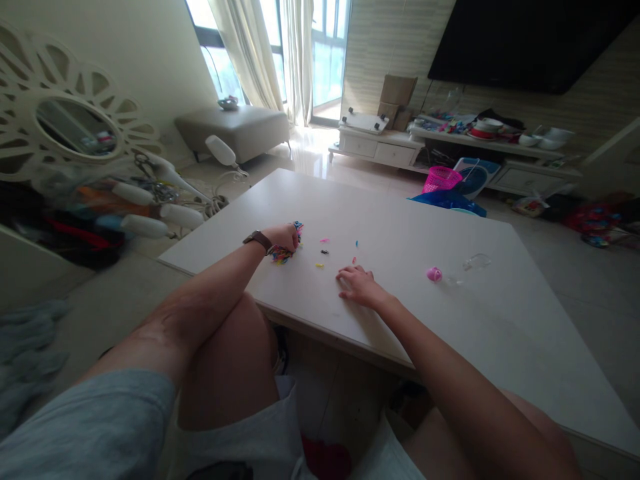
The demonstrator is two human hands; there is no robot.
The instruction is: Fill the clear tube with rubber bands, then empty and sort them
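Left hand: the left hand (287,237), below a dark brown wristwatch (259,239), is resting over the pile with its fingers curled down; whether they are grasping a piece, I cannot tell.
Multicoloured pile: a heap of small, thin, brightly coloured pieces (283,256) is lying under and against the left hand, showing on its near side and past its fingertips.
Right hand: the right hand (357,285) is lying palm down on the white, smooth-topped surface (400,230), fingers loosely spread and released.
Small red-pink piece: a small red-pink piece (355,260) is lying just beyond the right hand's fingers.
Loose pieces between the hands: a slim pink piece (325,240), a small black piece (325,252) and a small yellow piece (319,266) are lying apart from one another, the yellow one nearest the right hand's fingertips.
Small blue piece: a small blue piece (357,243) is lying farther out, past the red-pink one.
Pink rounded object: a pink rounded object (434,274) is sitting well to the right of the right hand, a clear, see-through item (477,261) lying near it.
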